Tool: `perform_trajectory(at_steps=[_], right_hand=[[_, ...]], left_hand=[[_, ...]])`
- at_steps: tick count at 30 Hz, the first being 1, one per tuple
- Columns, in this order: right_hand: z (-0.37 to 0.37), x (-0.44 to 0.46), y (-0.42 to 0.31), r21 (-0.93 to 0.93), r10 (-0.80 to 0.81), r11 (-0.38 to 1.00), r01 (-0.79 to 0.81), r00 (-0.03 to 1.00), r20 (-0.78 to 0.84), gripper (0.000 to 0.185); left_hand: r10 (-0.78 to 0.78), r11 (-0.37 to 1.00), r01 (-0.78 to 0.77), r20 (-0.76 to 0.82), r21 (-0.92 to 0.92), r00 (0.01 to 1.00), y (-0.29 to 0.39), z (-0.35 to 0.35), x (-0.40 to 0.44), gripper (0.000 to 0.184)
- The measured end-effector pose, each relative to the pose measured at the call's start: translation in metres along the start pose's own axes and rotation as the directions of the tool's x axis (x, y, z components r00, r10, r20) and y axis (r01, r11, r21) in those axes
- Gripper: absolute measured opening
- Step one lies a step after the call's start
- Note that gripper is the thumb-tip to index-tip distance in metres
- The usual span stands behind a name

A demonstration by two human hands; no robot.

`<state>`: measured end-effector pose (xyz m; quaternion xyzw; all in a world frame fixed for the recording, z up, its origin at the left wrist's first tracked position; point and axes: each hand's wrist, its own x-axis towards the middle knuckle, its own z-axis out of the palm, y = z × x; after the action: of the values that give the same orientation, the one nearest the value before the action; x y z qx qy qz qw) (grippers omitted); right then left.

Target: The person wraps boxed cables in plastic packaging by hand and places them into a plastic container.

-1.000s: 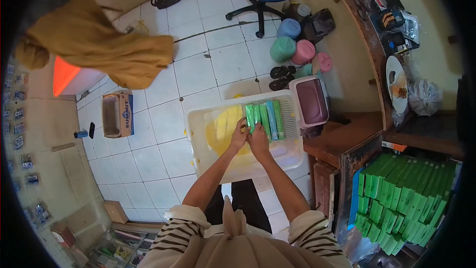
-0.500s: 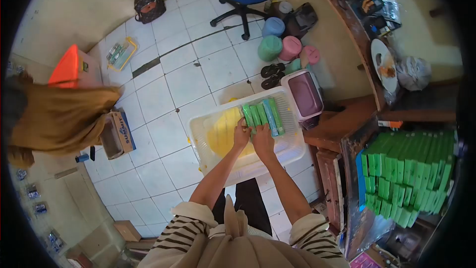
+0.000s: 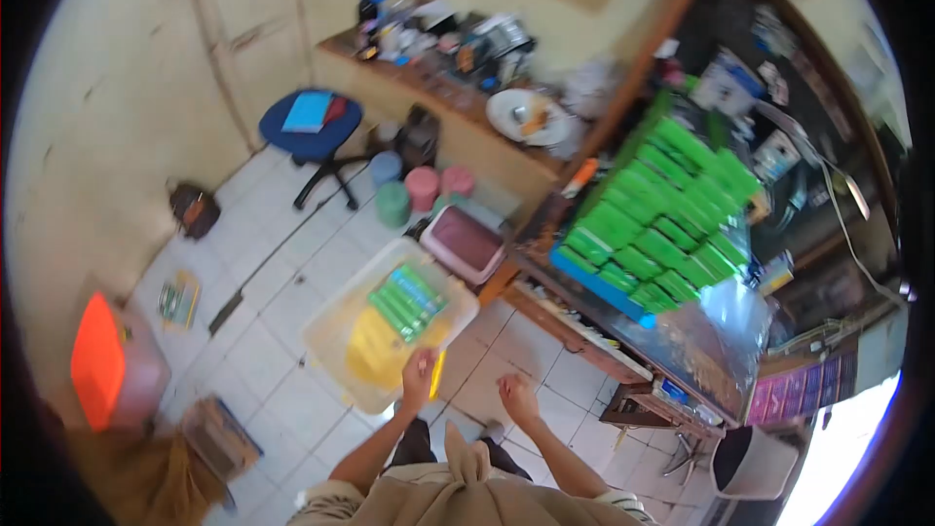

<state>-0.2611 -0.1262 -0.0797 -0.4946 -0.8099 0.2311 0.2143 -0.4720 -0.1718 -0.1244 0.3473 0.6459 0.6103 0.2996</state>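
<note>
My left hand (image 3: 419,377) is over the near right side of the pale plastic basin (image 3: 324,324). Its fingers are curled in, and nothing shows in them, though motion softens the view. To the right, clear of the basin, my right hand (image 3: 517,397) hangs above the floor tiles with loosely folded fingers and nothing visible in them. Several green wrapped packs (image 3: 397,310) lie side by side in the basin, one of them bluish. A yellow sheet-like thing (image 3: 362,356) lies beside them there. On the counter to the right stands a large stack of green packs (image 3: 651,209).
A mauve-lined bin (image 3: 467,242) stands against the basin's far right side. A wooden drawer (image 3: 555,323) juts out below the counter. Behind are pink and green canisters (image 3: 393,205) and a blue swivel chair (image 3: 310,127). An open carton (image 3: 219,436) sits at the left.
My hands have come away from the packs in the basin and drawn back toward me, the right one out past the basin. My view has swung right, bringing the counter and stack closer in.
</note>
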Motion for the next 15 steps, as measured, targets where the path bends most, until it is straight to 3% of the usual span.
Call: perform_trajectory(at_steps=[1,2,3,7,9,10,12,15], right_hand=[[-0.010,-0.010,0.011,-0.003,0.013,1.000,-0.013,0.998,-0.059,0.009],[-0.020,-0.022,0.021,0.056,0.126,0.991,-0.125,0.992,-0.017,0.008],[-0.031,-0.033,0.028,0.115,0.234,0.965,-0.237,0.971,0.040,0.008],[-0.128,-0.021,0.026,0.088,0.203,0.976,-0.198,0.978,-0.057,0.008],[-0.181,-0.005,0.027,0.279,0.043,0.960,0.032,0.965,-0.259,0.014],[-0.203,0.003,0.034,0.212,-0.073,0.964,0.163,0.922,-0.380,0.015],[-0.254,0.018,0.038,0.278,-0.070,0.926,0.255,0.841,-0.536,0.013],[-0.326,0.051,0.044,0.138,-0.098,0.951,0.277,0.693,-0.715,0.012]], left_hand=[[0.024,0.999,-0.028,0.081,0.045,0.996,0.001,0.007,-0.013,0.019],[-0.071,0.997,0.070,0.129,0.018,0.989,0.012,0.019,-0.028,0.018],[-0.070,0.996,0.078,0.163,-0.042,0.984,0.009,0.035,-0.037,0.019],[0.019,0.994,0.014,0.308,-0.105,0.951,0.043,0.107,-0.048,0.018],[0.086,0.995,-0.065,0.331,-0.073,0.940,0.102,0.150,-0.045,0.018],[0.129,0.991,-0.126,0.350,-0.033,0.928,0.128,0.172,-0.042,0.018],[0.324,0.946,-0.296,0.318,-0.134,0.891,0.150,0.222,-0.023,0.020],[0.508,0.851,-0.455,0.196,-0.261,0.838,0.253,0.276,-0.010,0.023]])
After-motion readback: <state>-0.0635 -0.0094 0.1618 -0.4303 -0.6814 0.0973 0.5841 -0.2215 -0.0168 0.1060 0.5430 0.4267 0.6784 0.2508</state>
